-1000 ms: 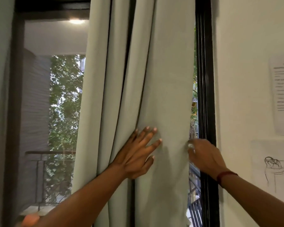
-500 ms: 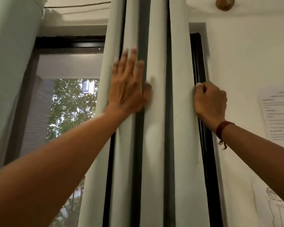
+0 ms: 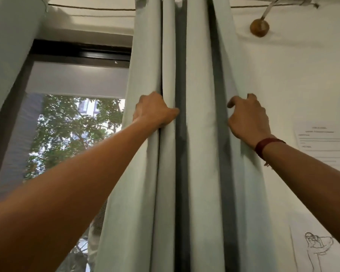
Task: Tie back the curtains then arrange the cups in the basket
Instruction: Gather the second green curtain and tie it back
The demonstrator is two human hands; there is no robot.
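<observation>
Overhead, we look up along a pale green curtain (image 3: 200, 134) that hangs in deep vertical folds, gathered into a narrow bundle between the window and the wall (image 3: 294, 85). Our left hand (image 3: 153, 111) grips the bundle's left side: its fingers are curled round an outer fold and disappear into the crease, with the thumb pressed across the front of the next fold. Our right hand (image 3: 247, 118) holds the right edge, where the cloth meets the wall. Its fingers are curled into the fabric and its thumb juts out to the left. Both hands are at about the same height, well apart, with two folds between them. A dark red wristband (image 3: 264, 147) circles the right wrist.

To the left, a black window frame (image 3: 81, 54) borders the glass, through which we see leafy branches (image 3: 71, 130) and part of a building. A second curtain (image 3: 10, 55) of the same cloth fills the far left edge. A thin cord (image 3: 90, 8) runs across the top, near the ceiling. On the wall to the right, a round wooden knob (image 3: 259, 28) sits high up, a printed sheet (image 3: 322, 140) hangs lower, and a line drawing (image 3: 318, 250) of a figure is below that.
</observation>
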